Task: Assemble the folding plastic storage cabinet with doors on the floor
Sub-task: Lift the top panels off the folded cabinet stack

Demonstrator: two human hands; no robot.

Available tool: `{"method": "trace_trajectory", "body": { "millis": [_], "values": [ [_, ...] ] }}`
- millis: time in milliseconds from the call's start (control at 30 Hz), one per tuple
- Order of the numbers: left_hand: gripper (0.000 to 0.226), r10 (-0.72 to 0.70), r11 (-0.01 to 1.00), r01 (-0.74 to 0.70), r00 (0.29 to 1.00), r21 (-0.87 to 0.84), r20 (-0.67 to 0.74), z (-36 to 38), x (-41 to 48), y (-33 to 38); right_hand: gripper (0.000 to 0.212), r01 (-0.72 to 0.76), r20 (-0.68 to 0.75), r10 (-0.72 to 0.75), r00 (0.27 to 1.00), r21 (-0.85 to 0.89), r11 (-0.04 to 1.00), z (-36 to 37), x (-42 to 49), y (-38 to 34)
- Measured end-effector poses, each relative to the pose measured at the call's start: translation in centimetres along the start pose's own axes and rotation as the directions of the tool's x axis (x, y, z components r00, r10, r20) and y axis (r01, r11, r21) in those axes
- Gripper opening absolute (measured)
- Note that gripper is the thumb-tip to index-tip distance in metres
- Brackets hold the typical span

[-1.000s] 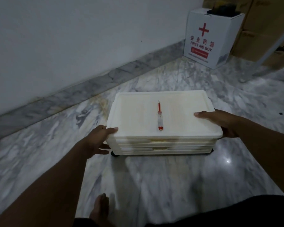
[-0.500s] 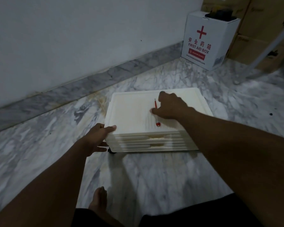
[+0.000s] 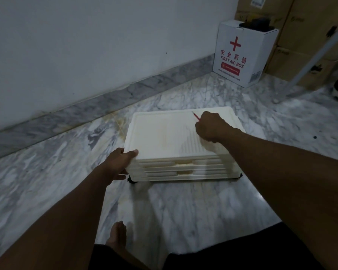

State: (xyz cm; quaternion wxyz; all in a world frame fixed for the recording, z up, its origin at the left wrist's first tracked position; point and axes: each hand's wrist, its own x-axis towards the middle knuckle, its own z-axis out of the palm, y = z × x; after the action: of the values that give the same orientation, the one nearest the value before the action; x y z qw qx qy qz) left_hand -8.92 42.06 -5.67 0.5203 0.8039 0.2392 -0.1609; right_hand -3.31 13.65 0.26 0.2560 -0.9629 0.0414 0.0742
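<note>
Cabinet (image 3: 170, 145): folded flat on the floor (image 3: 183, 211), unassembled. My left hand (image 3: 119, 163) clamps its near-left corner. My right hand (image 3: 209, 126) is closed around the screwdriver (image 3: 196, 116) above the lid. Step: clearing the tool. Next: set it aside, then unfold.

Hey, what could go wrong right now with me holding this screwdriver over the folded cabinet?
1. The right hand grips the red screwdriver tip-out above the folded cabinet; a slip might scratch the lid.
2. Only the left hand steadies one corner, and the cabinet sits on small wheels on polished marble floor, so it may roll.
3. A bare foot lies close in front.
</note>
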Motion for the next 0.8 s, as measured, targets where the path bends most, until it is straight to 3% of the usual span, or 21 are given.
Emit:
{"method": "trace_trajectory", "body": {
  "millis": [167,333,500,667,800],
  "values": [
    [0.049,0.084,0.996,-0.082,0.993,0.024,-0.078,0.5,-0.9,0.5,0.037,-0.072,-0.161,0.065,0.985,-0.037,0.997,-2.6,-0.3,4.9],
    [0.048,0.230,0.969,-0.209,0.959,0.133,-0.166,0.6,-1.2,0.8,0.048,-0.253,-0.247,0.275,0.929,0.119,0.960,-3.4,-0.5,8.7],
    [0.052,0.303,0.945,-0.264,0.929,0.192,-0.215,0.5,-1.2,0.4,0.058,-0.381,-0.206,0.429,0.879,0.237,0.894,-2.0,-0.9,10.8],
    [0.048,0.319,0.941,-0.277,0.915,0.192,-0.245,0.7,-1.4,0.7,0.069,-0.385,-0.172,0.419,0.892,0.199,0.901,-1.5,-0.8,10.9],
    [0.039,0.292,0.951,-0.257,0.929,0.170,-0.229,0.8,-1.3,1.0,0.081,-0.429,-0.047,0.451,0.891,0.237,0.872,-1.2,-0.6,11.0]
  ]
}}
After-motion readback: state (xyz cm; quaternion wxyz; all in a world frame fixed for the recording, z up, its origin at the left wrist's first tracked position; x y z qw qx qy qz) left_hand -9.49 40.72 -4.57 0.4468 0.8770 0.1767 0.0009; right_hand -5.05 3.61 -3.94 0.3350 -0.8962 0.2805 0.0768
